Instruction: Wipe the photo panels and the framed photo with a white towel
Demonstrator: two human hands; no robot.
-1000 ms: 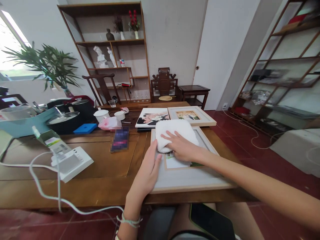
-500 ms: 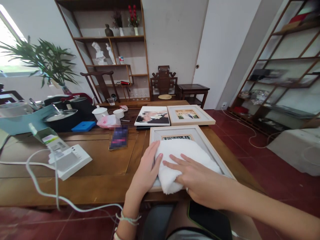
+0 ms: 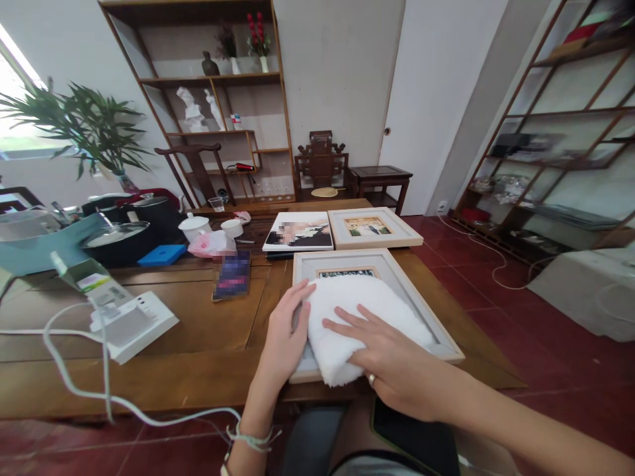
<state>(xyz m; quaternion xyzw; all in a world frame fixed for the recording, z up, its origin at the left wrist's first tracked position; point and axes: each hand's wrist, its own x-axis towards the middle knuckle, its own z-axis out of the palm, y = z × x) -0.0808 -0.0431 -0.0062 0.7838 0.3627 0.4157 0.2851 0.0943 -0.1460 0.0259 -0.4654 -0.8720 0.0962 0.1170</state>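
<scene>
A white fluffy cloth (image 3: 364, 301) lies folded over a light wooden picture frame (image 3: 411, 287), covering most of its grey mat and part of the small picture inside. My right hand (image 3: 380, 344) is on the cloth, fingers spread over its top and one tucked into the fold at the near edge. At the frame's left side rests my left hand (image 3: 288, 324), fingers apart and reaching toward the cloth's edge. Nothing shows in its grasp.
Beyond the frame lie a photo panel (image 3: 299, 233) and another framed picture (image 3: 374, 228). To the left are a white box (image 3: 143, 324) with a white cable, a dark blurred item (image 3: 232, 274), a blue case (image 3: 163, 254) and pots. A phone (image 3: 417, 436) sits on my lap.
My left thumb has drawn back slightly from the cloth toward the frame's side. My right hand stays on the cloth, barely shifted. The view has moved slightly.
</scene>
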